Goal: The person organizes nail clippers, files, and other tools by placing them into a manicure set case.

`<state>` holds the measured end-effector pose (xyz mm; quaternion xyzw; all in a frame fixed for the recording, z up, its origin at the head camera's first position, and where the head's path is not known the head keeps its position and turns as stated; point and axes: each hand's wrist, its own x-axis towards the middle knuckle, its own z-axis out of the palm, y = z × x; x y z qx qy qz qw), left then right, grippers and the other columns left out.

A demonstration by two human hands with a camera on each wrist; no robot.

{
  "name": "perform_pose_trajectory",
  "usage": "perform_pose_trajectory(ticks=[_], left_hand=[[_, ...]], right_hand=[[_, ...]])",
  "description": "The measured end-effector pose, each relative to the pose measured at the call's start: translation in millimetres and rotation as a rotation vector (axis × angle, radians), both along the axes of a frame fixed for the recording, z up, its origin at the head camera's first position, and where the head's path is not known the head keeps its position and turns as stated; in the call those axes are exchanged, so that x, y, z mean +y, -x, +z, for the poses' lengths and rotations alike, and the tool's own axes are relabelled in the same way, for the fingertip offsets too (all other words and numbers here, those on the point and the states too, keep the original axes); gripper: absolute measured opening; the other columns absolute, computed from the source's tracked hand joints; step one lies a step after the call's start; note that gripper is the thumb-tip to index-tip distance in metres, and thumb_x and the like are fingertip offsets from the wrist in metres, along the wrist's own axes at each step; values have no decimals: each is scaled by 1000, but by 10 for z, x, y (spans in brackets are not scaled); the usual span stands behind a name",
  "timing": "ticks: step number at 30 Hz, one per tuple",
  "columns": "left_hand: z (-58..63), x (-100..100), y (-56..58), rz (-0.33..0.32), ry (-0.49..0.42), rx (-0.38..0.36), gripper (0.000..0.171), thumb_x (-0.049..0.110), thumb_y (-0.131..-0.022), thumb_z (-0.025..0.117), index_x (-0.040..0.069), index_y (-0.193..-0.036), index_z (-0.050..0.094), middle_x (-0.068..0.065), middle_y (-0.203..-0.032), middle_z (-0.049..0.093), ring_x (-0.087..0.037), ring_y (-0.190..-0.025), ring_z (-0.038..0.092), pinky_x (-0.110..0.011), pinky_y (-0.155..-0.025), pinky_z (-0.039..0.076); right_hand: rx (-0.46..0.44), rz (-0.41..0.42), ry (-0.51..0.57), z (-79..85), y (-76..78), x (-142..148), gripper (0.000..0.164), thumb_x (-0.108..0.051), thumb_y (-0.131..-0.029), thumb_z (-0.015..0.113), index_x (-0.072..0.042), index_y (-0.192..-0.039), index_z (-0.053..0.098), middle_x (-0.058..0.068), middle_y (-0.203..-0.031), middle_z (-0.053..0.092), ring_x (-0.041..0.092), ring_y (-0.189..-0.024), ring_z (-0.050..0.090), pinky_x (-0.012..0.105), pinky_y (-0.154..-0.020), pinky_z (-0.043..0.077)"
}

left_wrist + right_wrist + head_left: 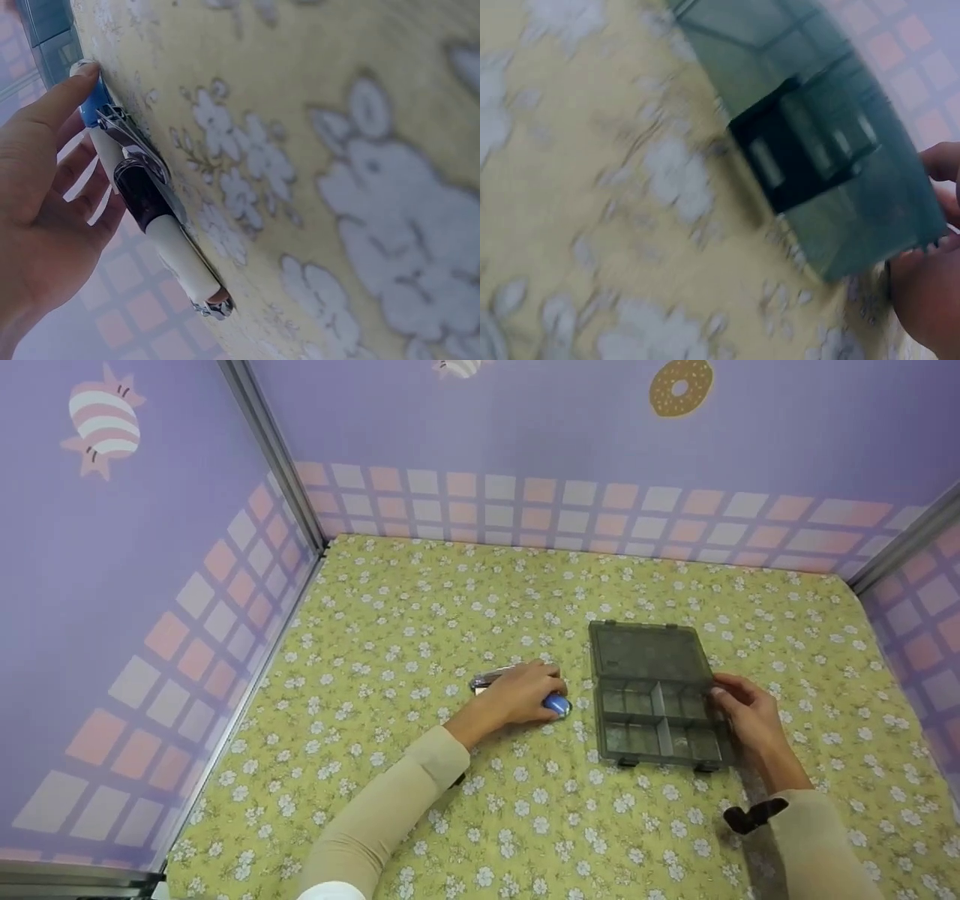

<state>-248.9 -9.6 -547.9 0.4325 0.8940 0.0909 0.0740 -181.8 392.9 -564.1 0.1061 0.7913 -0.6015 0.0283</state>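
A dark translucent compartment box (664, 720) lies on the cloth with its lid (649, 652) folded back. My right hand (754, 716) grips the box's right side near the hinge; in the right wrist view its fingers are at the box's end, beyond a dark latch (802, 146). Left of the box, my left hand (521, 690) reaches over a small group of items. Its thumb and fingers pinch a small blue object with a whitish end (94, 101). Against that lie a silver nail clipper (135, 139) and a white-and-black cylinder (180, 255), partly hidden by the hand in the head view.
A yellow flowered cloth (420, 607) covers the table. Purple panels with pink and white squares (540, 502) stand at the back and both sides, joined by metal posts (277, 457). Grey dividers (664, 727) split the box into compartments.
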Motion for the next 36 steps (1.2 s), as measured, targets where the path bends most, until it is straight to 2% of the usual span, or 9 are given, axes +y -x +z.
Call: perform_pose_trajectory(ticks=[2, 5, 12, 16, 20, 27, 36], left_hand=[[-2, 30, 16, -13, -5, -3, 35, 44, -102, 72, 20, -128, 74, -1, -125, 64, -19, -107, 61, -36, -95, 53], [3, 75, 32, -22, -48, -8, 35, 45, -103, 71, 19, -127, 73, 0, -121, 64, -16, -102, 61, -33, -89, 54], [96, 199, 24, -1, -200, -50, 33, 42, -103, 72, 17, -125, 72, 1, -118, 62, -10, -97, 61, -29, -84, 54], [151, 356, 11, 21, -248, -91, 34, 42, -103, 71, 17, -126, 72, 2, -118, 62, -8, -97, 61, -25, -82, 54], [164, 579, 4, 22, -281, -94, 34, 42, -103, 71, 16, -124, 72, 4, -114, 60, -6, -95, 58, -21, -82, 52], [145, 952, -1, 15, -276, -62, 34, 43, -103, 71, 15, -122, 72, 3, -113, 58, -7, -94, 54, -20, -82, 50], [142, 1203, -58, 38, -217, -41, 35, 46, -104, 68, 17, -124, 71, 4, -115, 59, -7, -97, 56, -21, -83, 51]], right_hand=[[-4, 13, 4, 39, -20, -6, 51, -21, -111, 57, 4, -155, 47, 14, -143, 57, 9, -115, 61, 18, -89, 53], [-8, 30, 8, 63, -30, 17, 53, -23, -112, 57, 4, -156, 45, 15, -145, 56, 9, -117, 60, 18, -90, 53], [-23, 26, 62, -104, 39, 113, 56, -26, -111, 58, 1, -158, 44, 8, -142, 58, 10, -117, 60, 18, -90, 52], [-14, 24, 98, -164, 54, 118, 57, -27, -110, 61, 0, -158, 45, 4, -139, 59, 11, -118, 59, 18, -90, 52], [14, 21, 88, -191, 37, 122, 57, -28, -109, 63, 1, -156, 47, 1, -136, 61, 9, -117, 60, 16, -90, 52], [35, 3, 144, -189, 23, 130, 58, -26, -107, 67, 1, -155, 48, -3, -131, 63, 8, -115, 61, 15, -89, 51], [16, 0, 206, -175, 23, 105, 59, -26, -106, 68, 1, -155, 48, 4, -135, 61, 12, -117, 60, 17, -89, 52]])
